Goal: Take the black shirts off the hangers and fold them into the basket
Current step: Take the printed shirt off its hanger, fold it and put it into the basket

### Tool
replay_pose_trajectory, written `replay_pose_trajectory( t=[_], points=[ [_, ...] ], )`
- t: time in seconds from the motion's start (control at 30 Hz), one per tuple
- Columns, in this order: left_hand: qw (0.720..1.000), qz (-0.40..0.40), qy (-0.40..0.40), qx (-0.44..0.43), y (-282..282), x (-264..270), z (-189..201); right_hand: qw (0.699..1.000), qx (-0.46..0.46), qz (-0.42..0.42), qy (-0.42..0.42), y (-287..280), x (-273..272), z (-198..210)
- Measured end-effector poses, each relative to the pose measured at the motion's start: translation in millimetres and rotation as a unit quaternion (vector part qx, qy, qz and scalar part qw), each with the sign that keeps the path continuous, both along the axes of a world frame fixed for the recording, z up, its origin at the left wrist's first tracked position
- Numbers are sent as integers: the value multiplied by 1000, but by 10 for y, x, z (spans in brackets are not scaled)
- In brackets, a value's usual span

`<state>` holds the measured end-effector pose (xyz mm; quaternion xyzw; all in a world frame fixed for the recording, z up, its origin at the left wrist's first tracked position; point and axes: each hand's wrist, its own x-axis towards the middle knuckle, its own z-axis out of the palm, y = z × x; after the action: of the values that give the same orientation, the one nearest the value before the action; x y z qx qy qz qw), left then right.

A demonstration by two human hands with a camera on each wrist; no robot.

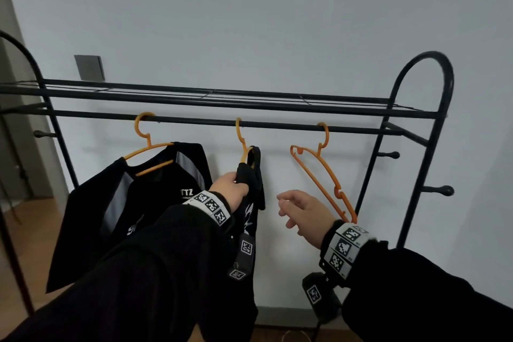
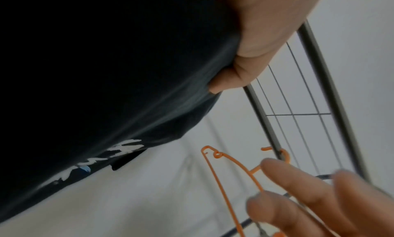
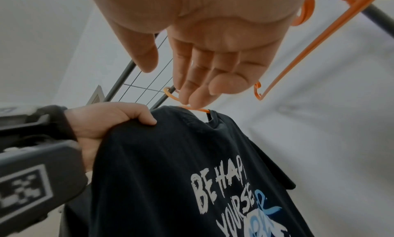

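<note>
Plain pale wall [image 1: 249,8] behind a black metal garment rack [image 1: 222,122], wood floor at the bottom left, and the rack's left end runs out of the head view. Three orange hangers on the rail: the left hanger [image 1: 147,147] carries a black shirt with white lettering [image 1: 116,203], the middle hanger [image 1: 241,141] is mostly buried under a second black shirt [image 1: 254,175] so only its hook and neck show, and the right hanger [image 1: 322,172] is bare and tilted. The left hand [image 1: 231,190] has its fingers curled round the shoulder of that middle shirt, still on its hanger; the lower half of it is hidden behind the sleeve. The right hand [image 1: 302,214] hangs in the air between the middle shirt and the bare hanger, fingers loose and spread, holding nothing. No basket in view. Left wrist view: blurry, mostly dark shirt fabric [image 2: 106,72] with a thumb [image 2: 245,69] pressed on it, plus the bare hanger [image 2: 230,173] behind smeared fingers of the other hand [image 2: 298,198]. Right wrist view: open palm [image 3: 213,47] above the shirt [image 3: 181,165], whose print reads "BE HAP… YOURSE…", cut off by a fold; whether the fingertips touch the orange hanger at the collar [image 3: 192,108], I can't tell.
</note>
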<state>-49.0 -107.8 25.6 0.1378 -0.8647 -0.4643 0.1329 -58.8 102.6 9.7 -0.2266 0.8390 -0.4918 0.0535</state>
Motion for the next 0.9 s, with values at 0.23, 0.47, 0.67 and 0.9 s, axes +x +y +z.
replay_pose_trajectory(
  t=[0.23, 0.47, 0.67, 0.9],
  points=[
    [991, 26, 82, 100, 97, 233, 65, 1000, -16, -18, 11, 17, 50, 99],
    [984, -9, 152, 94, 327, 547, -149, 998, -50, 12, -42, -276, 255, 197],
    [983, -148, 39, -99, 673, 834, -753, 991, -3, 8, -135, -444, 273, 50],
    [978, -182, 29, -97, 141, 812, -939, 956, 293, -25, -6, -34, 167, -426]
  ],
)
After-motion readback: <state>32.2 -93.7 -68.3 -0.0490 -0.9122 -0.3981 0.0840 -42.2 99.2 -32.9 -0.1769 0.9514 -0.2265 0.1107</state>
